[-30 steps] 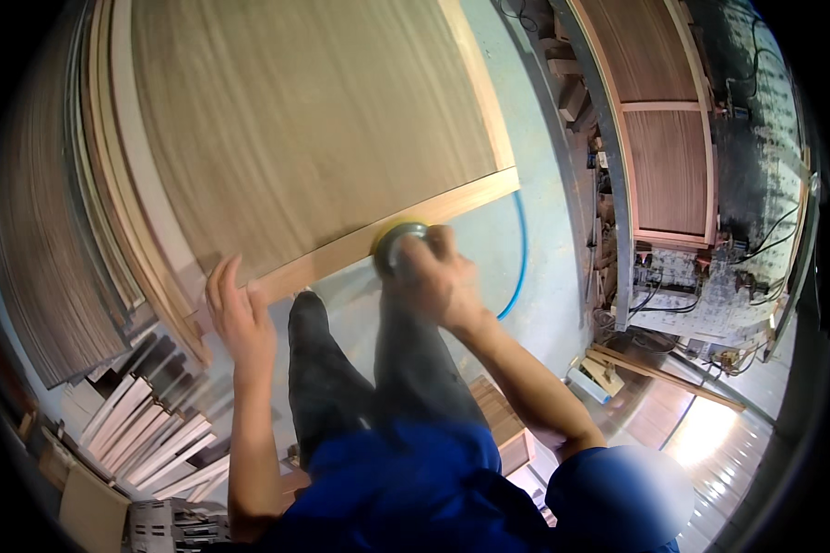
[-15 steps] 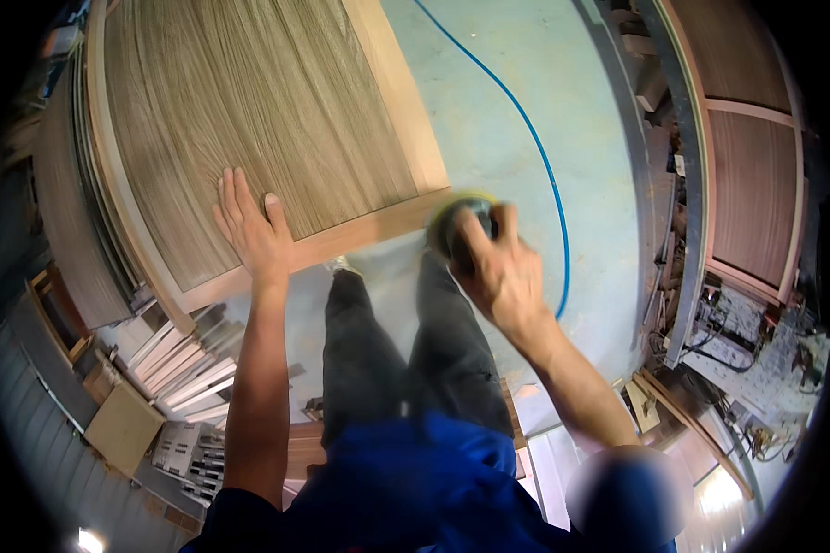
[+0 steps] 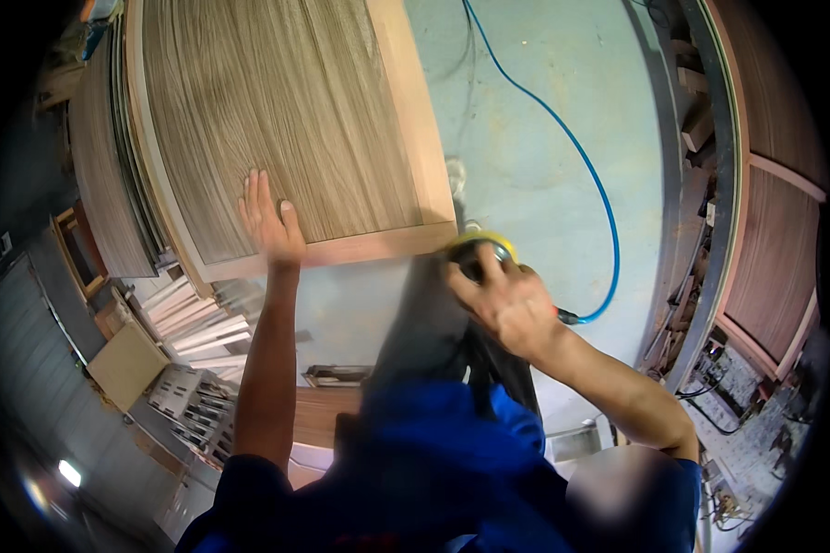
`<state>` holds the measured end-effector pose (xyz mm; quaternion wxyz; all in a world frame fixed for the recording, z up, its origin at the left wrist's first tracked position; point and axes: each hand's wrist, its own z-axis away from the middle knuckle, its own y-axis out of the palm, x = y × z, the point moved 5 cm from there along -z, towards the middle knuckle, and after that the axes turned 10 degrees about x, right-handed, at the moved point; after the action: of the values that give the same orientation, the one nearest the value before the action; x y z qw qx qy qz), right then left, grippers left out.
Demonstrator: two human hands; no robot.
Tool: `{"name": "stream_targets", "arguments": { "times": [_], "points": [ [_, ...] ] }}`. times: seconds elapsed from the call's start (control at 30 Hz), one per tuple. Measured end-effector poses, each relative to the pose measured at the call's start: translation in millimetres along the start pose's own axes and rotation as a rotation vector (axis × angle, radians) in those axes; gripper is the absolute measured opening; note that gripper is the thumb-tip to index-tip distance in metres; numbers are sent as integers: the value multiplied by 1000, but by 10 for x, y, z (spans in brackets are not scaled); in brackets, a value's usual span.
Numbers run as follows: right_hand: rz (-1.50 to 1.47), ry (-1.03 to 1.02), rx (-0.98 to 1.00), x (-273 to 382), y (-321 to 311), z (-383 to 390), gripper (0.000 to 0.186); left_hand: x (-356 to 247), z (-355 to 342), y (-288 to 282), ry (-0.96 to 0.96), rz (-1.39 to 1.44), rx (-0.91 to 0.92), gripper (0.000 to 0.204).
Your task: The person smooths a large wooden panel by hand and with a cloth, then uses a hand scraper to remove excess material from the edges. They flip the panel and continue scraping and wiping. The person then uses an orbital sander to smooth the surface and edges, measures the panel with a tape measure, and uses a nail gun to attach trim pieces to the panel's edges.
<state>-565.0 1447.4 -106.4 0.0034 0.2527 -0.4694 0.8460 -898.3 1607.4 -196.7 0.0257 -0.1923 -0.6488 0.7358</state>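
My left hand (image 3: 273, 229) lies flat on the lower part of a framed wood panel (image 3: 277, 120), fingers stretched out and pointing away from me. The panel has a grey-brown grained centre and a paler wooden frame. My right hand (image 3: 515, 311) is wrapped round a sander (image 3: 475, 256), a round dark power tool with a yellow rim. It is at the panel's near right corner, by the end of the near frame rail. Whether its pad touches the wood is hidden. A blue hose (image 3: 592, 161) joins the tool beside my right wrist.
More panels (image 3: 111, 157) stand stacked along the left side. Pale wood strips (image 3: 194, 318) lie in a pile below them. On the right, a rack edge (image 3: 730, 184) carries another framed panel (image 3: 773, 263). The hose crosses the grey-green floor (image 3: 544, 175).
The view has shifted, so the panel appears farther right. One of my legs has moved forward beside the panel corner. The sander remains near that corner, and my left hand keeps its place.
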Motion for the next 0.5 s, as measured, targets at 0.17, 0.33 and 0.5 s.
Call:
{"name": "stream_targets", "arguments": {
  "times": [0.17,0.33,0.5],
  "points": [
    [-145,232,411,-1128,-146,529,67,98,65,28,-29,6,-29,60],
    [-62,684,284,-2476,-803,1072,62,-105,-211,-108,-179,-85,29,62],
    [-15,601,289,-3684,-1392,1265,40,-723,-1813,-239,-388,-21,81,61]
  ]
}}
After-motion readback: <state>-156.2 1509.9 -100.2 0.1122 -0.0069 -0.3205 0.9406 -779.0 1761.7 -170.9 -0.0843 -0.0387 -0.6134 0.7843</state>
